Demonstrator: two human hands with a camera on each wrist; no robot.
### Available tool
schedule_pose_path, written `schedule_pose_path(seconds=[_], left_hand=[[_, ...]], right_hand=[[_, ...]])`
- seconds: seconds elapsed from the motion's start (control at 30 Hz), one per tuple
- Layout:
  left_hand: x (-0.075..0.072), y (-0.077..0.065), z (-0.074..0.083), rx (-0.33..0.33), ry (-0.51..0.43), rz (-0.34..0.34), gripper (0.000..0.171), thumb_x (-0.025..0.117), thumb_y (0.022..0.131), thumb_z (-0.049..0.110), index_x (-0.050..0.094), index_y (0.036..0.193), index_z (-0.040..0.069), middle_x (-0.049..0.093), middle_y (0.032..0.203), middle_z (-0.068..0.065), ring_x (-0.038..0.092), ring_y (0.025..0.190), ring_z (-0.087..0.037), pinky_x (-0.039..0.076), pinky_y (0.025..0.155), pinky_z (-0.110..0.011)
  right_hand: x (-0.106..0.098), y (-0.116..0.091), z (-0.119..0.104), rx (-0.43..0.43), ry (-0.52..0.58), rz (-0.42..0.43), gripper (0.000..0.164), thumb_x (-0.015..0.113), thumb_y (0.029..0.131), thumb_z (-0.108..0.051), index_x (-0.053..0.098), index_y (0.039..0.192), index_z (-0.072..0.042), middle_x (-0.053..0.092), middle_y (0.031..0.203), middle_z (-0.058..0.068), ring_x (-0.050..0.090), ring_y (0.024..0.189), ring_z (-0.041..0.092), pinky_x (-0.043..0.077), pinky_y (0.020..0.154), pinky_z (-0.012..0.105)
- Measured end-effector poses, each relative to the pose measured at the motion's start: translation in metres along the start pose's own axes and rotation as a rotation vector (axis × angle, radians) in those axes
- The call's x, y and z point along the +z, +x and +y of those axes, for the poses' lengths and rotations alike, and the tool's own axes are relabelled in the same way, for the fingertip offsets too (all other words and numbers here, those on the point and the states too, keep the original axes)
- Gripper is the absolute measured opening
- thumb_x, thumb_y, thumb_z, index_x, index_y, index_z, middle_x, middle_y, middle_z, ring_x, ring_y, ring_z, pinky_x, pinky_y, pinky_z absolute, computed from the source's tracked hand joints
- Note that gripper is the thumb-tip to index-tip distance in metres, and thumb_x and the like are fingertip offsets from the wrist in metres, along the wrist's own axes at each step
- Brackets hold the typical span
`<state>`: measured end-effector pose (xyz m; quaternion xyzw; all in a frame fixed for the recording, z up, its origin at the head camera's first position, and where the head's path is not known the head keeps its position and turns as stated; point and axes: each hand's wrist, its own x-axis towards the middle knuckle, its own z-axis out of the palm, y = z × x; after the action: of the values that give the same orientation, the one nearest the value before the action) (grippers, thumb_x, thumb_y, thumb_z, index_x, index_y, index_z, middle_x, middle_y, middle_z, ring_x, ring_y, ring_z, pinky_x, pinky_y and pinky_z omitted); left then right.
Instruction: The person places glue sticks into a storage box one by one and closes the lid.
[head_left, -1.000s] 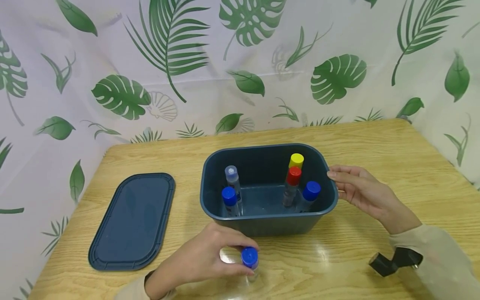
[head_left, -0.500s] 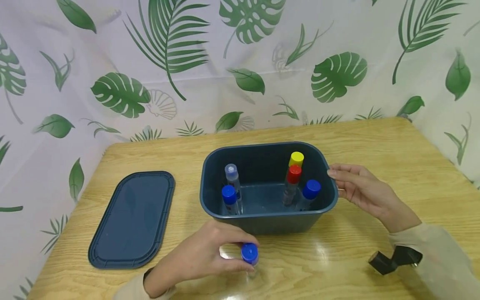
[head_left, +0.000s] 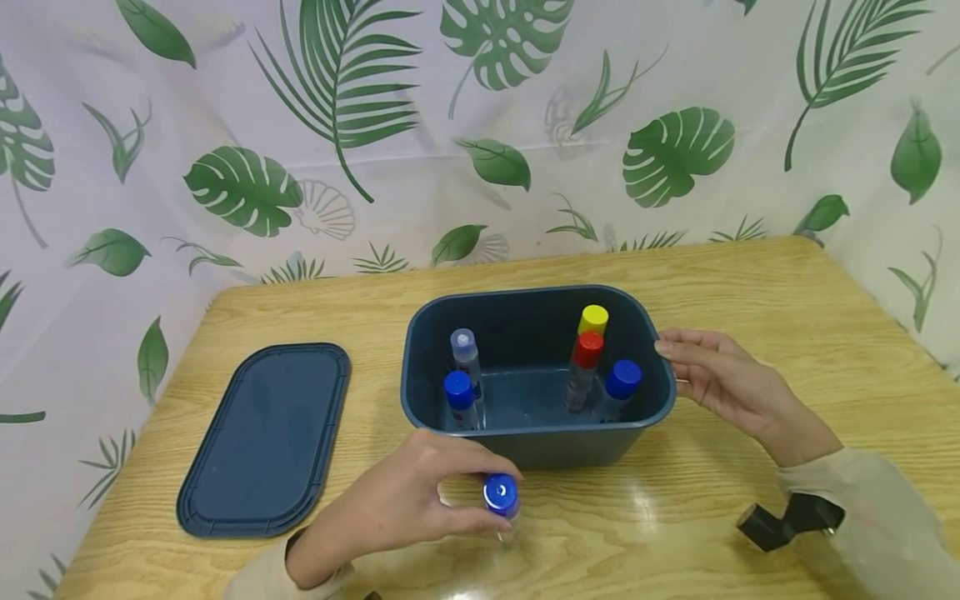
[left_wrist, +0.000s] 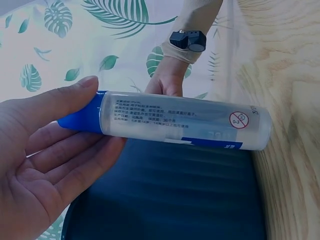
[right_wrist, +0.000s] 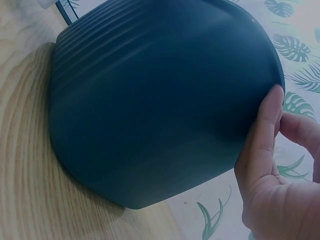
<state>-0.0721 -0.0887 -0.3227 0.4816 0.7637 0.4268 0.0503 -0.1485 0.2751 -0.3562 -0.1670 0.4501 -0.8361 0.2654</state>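
Note:
My left hand pinches the blue cap of a clear glue bottle between thumb and fingers, upright just in front of a dark blue storage bin. Printed text and a blue strip show on its side in the left wrist view. At the bin's right end, my right hand grips the rim, also seen in the right wrist view. Inside the bin stand several similar bottles: a blue-capped bottle and a pale-topped bottle at left; a yellow-capped one, a red-capped one and another blue-capped one at right.
A dark blue lid lies flat on the wooden table left of the bin. Behind the table hangs a leaf-patterned white cloth, which also runs along the left and right sides.
My left hand has lifted the glue bottle slightly and moved it a little toward the bin. The right hand stays at the bin's rim.

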Motion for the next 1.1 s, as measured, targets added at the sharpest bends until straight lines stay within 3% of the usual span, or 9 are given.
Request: schedule_pose_path(seconds=[0.27, 0.5, 0.87, 1.1], left_hand=[[0.001, 0.004, 0.002, 0.014, -0.038, -0.002, 0.029, 0.080, 0.080, 0.014, 0.070, 0.106, 0.005, 0.072, 0.099, -0.003, 0.066, 0.094, -0.004, 0.056, 0.082, -0.024], [0.000, 0.006, 0.002, 0.046, -0.004, 0.008, 0.030, 0.079, 0.081, 0.015, 0.070, 0.107, 0.005, 0.073, 0.098, -0.002, 0.066, 0.093, -0.001, 0.055, 0.081, -0.020], [-0.004, 0.010, 0.009, 0.002, -0.026, 0.019, 0.032, 0.079, 0.080, 0.014, 0.069, 0.109, 0.004, 0.072, 0.095, -0.002, 0.065, 0.088, -0.001, 0.054, 0.078, -0.018], [-0.008, 0.011, 0.012, 0.062, -0.004, 0.043, 0.032, 0.080, 0.079, 0.012, 0.069, 0.109, 0.005, 0.072, 0.094, -0.001, 0.066, 0.088, -0.002, 0.055, 0.079, -0.019]], right_hand=[[0.001, 0.000, 0.000, -0.009, -0.010, -0.007, 0.032, 0.034, 0.102, 0.005, 0.064, 0.111, 0.001, 0.068, 0.101, 0.009, 0.068, 0.091, 0.017, 0.057, 0.081, 0.029], [0.001, 0.000, 0.000, -0.009, -0.009, -0.011, 0.032, 0.034, 0.102, 0.005, 0.064, 0.110, 0.001, 0.068, 0.101, 0.009, 0.068, 0.091, 0.017, 0.057, 0.080, 0.029], [0.001, 0.000, 0.000, -0.010, -0.006, -0.010, 0.032, 0.034, 0.102, 0.005, 0.064, 0.110, 0.001, 0.068, 0.101, 0.009, 0.068, 0.090, 0.017, 0.057, 0.080, 0.029], [0.001, 0.000, 0.000, -0.011, 0.002, -0.005, 0.032, 0.034, 0.102, 0.005, 0.064, 0.110, 0.001, 0.068, 0.101, 0.009, 0.068, 0.091, 0.017, 0.057, 0.080, 0.030]])
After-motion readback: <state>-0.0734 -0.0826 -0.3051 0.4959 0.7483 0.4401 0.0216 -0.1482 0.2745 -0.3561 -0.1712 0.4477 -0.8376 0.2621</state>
